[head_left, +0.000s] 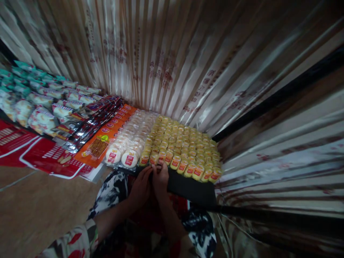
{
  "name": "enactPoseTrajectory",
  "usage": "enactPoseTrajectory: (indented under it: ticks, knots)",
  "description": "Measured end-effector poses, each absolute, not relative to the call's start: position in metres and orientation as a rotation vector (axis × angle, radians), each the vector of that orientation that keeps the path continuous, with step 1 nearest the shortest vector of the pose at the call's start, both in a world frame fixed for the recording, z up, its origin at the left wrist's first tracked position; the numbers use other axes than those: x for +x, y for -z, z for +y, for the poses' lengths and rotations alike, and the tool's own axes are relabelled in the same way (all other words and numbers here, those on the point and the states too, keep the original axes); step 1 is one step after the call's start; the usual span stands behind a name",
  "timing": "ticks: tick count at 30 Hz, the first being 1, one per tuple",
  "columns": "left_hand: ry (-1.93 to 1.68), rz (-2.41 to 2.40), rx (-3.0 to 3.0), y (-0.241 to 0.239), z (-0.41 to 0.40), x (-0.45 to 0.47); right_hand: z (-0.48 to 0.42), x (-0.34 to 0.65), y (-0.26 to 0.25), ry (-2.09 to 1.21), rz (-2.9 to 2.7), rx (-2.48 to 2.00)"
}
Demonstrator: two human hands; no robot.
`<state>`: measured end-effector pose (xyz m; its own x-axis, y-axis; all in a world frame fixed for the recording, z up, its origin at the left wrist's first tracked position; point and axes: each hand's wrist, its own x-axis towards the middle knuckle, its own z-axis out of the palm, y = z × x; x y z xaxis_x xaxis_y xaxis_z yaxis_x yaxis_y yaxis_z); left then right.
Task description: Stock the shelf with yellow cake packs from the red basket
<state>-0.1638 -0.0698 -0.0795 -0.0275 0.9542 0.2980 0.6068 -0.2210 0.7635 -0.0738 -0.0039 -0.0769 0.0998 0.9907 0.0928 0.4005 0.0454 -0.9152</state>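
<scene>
Many small yellow wrapped snack packs (185, 143) with red-and-white labels stand in tight rows on a dark shelf board (192, 188). At the left front of these rows my left hand (141, 186) and my right hand (160, 177) meet side by side. Fingers of both hands are bent and drawn together at the board's front edge, just below the front packs. What they hold, if anything, is hidden and dim. Left of the yellow packs lie rows of round white wrapped cakes (129, 157) in clear film.
Further left are an orange snack packet (98, 147), dark shiny packets (88, 118), and white-and-green bags (40, 96). Red plastic printed with baskets (53, 154) hangs below the shelf. Pleated curtain (166, 53) rises behind, and a black bar (274, 96) slants at right.
</scene>
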Motion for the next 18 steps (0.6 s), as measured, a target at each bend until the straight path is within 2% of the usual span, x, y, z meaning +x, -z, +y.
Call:
enactPoseTrajectory:
  ticks: [8,18]
  knots:
    - [-1.151,1.666,1.965,0.083,-0.067,-0.164,-0.007,-0.072,0.077,-0.595,-1.548,-1.396]
    - [-1.148,1.722,1.995,0.093,-0.057,-0.163,-0.005,-0.071,0.085,-0.533,-1.659,-1.323]
